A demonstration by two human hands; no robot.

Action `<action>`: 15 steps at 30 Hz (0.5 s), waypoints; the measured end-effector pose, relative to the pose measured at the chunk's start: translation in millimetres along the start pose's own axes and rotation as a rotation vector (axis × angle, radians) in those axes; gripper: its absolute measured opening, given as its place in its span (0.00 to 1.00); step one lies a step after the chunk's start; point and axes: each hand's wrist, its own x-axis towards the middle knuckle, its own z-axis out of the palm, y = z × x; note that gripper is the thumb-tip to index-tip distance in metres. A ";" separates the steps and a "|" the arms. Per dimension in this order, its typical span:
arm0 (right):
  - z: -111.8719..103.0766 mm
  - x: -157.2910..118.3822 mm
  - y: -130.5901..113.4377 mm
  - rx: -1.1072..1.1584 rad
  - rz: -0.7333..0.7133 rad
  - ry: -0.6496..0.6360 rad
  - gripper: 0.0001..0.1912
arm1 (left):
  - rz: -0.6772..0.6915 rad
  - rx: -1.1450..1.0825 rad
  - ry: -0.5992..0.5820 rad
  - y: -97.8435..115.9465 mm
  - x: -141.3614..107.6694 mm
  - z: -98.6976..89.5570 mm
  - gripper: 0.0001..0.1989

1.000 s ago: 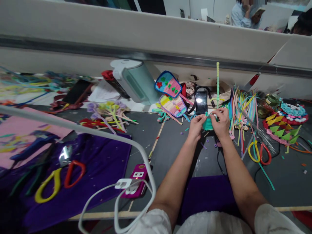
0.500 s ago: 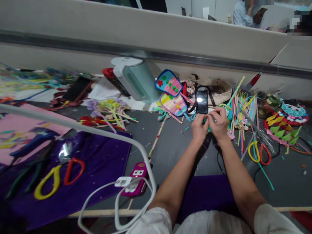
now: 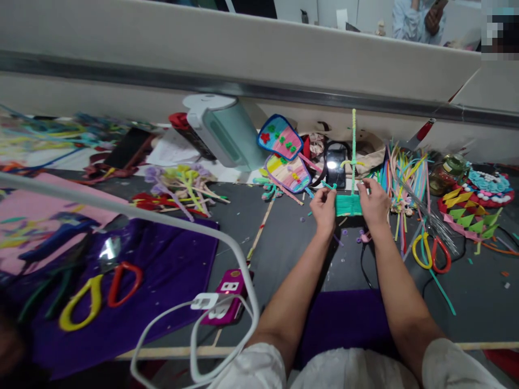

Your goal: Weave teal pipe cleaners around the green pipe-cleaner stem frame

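A flat green panel of pipe cleaners [image 3: 347,206] is stretched between my two hands above the dark table. My left hand [image 3: 324,212] pinches its left edge, and my right hand [image 3: 373,204] grips the right edge. From the panel's top a light green pipe-cleaner stem [image 3: 354,135] stands upright, with a short yellowish piece crossing it. The fingertips on the panel's far side are partly hidden. Beyond my hands lies a phone [image 3: 336,167]. A bundle of loose coloured pipe cleaners [image 3: 407,181] is to the right of my right hand.
Two colourful fan-shaped crafts [image 3: 287,175] lean near a pale green pitcher [image 3: 233,132]. Yellow-and-red scissors [image 3: 432,254] lie right, others [image 3: 97,286] left on purple cloth [image 3: 178,281]. A white cable [image 3: 239,248] loops around a magenta power strip [image 3: 227,302]. A glass jar [image 3: 448,172] stands right.
My hands have moved apart and turned, so the green panel now shows between them. The stem has swung from a rightward tilt to upright.
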 end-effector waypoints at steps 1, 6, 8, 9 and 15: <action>1.4 -0.5 0.1 -0.024 0.014 -0.031 0.13 | 0.007 -0.004 0.005 0.5 -0.5 0.6 0.14; 9.0 -5.6 -4.1 -0.094 0.034 -0.101 0.10 | 0.051 0.002 -0.008 3.3 -4.4 1.3 0.13; 9.7 -6.5 -4.9 -0.085 0.014 -0.085 0.11 | 0.074 0.028 -0.020 4.3 -5.4 -0.2 0.12; 9.6 -6.6 -4.9 -0.079 0.006 -0.074 0.11 | 0.085 0.045 -0.027 4.9 -5.6 -1.0 0.12; 8.5 -5.8 -2.7 -0.051 -0.009 -0.032 0.12 | -0.055 -0.034 -0.022 7.8 -2.2 -1.8 0.13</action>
